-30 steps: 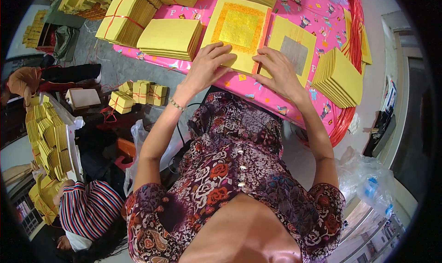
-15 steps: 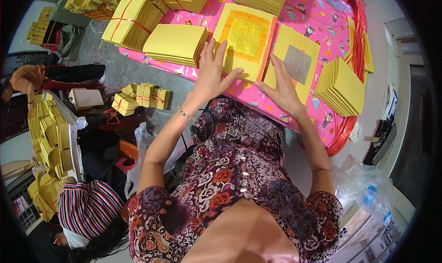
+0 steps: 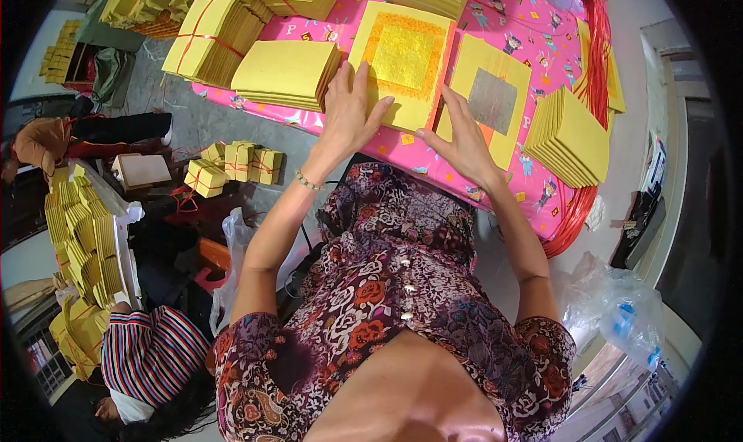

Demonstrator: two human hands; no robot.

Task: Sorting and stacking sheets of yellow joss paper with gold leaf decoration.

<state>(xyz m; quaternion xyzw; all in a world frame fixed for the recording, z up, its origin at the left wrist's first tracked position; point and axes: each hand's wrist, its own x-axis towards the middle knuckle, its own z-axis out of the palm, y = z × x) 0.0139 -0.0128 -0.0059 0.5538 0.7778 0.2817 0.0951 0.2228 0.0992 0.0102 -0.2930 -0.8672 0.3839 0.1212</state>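
Between my hands lies a yellow paper sheet with a gold square framed in orange, apparently on a stack whose right edge shows orange-red. My left hand rests at its lower left edge, fingers stretched and thumb spread over the near corner. Along the right edge, my right hand has its fingers extended and its thumb at the near corner. Both hands are open, touching the paper's sides. Just right of it, partly behind my right fingers, is another yellow sheet with a silver-grey square.
A folded yellow paper stack lies left, a fanned one right. Tied bundles stand farther left on the pink patterned tablecloth. Red strings hang at the right edge. A person in a striped top is at lower left.
The whole view has shifted slightly, with the table things a little farther left and up. My hands stay at the paper's two sides, in nearly the same pose.
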